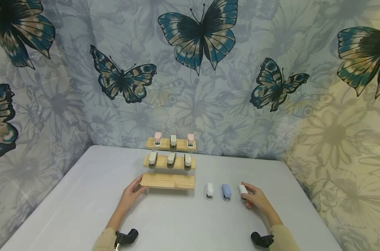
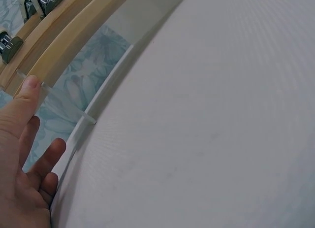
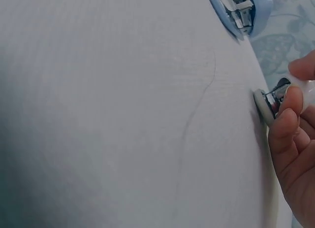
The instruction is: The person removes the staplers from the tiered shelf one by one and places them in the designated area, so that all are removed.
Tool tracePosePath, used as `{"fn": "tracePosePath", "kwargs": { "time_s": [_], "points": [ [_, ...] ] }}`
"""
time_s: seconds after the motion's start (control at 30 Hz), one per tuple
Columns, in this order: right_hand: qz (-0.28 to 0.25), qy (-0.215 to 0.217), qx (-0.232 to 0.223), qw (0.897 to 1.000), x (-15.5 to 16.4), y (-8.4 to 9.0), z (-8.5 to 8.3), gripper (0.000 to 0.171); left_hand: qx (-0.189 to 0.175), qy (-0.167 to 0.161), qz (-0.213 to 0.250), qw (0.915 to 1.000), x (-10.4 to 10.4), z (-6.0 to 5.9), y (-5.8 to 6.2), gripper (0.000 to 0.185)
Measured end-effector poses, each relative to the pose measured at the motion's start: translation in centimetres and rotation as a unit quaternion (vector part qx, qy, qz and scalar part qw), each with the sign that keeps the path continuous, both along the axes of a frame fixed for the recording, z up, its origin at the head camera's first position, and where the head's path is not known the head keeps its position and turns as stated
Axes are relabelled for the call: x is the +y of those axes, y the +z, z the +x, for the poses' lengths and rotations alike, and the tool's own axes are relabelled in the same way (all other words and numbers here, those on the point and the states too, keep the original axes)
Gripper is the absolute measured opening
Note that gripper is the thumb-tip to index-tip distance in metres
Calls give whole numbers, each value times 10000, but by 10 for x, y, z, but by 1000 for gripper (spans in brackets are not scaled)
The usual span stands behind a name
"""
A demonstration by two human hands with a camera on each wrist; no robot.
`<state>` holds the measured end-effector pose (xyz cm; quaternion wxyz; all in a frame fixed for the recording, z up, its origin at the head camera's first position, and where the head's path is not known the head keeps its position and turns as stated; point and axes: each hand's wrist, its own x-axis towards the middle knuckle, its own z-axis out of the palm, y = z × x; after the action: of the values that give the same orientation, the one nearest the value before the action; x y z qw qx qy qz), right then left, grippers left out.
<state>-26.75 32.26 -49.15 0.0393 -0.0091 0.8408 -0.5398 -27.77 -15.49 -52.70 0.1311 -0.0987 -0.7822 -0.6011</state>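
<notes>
a three-tiered light wooden display rack (image 1: 168,181) on clear acrylic legs stands at the middle of a pale grey-white table (image 1: 83,195). its two upper shelves are each filled with three small staplers, while the lowest shelf is bare. the left hand (image 1: 134,191) is laid against the left end of that lowest shelf, fingers nearly straight and relaxed, nothing gripped; in the left wrist view a fingertip is seen touching the shelf's edge.

three more small staplers lie in a row on the table to the right of the rack: a white plastic mini stapler (image 1: 210,191), a pale blue plastic mini stapler (image 1: 226,192), and a second white mini stapler (image 1: 242,190) at the far right. this last one is pinched at its sides by the curled fingers and thumb of the right hand (image 1: 256,199), and it is seen resting on the table.

it is judged light, stiff and smooth-shelled, so somewhat slippery; it is best taken across its body at mid-length, clear of the metal jaw and the hinge.
</notes>
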Motion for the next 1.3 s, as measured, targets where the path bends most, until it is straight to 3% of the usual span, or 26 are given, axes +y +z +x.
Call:
{"fn": "tracePosePath", "kwargs": {
  "time_s": [0.4, 0.9, 1.0, 1.2, 1.3],
  "points": [
    [31, 168, -30, 9998, 2, 3, 3, 53, 145, 92, -154, 9997, 1, -4, 2, 53],
    [-231, 575, -160, 9979, 3, 1, 13, 59, -30, 85, -328, 9994, -1, 2, -3, 54],
    [-89, 545, 74, 9984, 6, -3, 6, 61, -119, 145, -287, 9994, -1, 3, -4, 53],
    [445, 350, 442, 9974, 22, -17, -25, 63, -113, 179, -287, 9994, 0, 2, -2, 53],
    [428, 790, 740, 9932, 15, -8, -29, 61, -69, 153, -368, 9992, 0, 3, -2, 53]
  ]
}}
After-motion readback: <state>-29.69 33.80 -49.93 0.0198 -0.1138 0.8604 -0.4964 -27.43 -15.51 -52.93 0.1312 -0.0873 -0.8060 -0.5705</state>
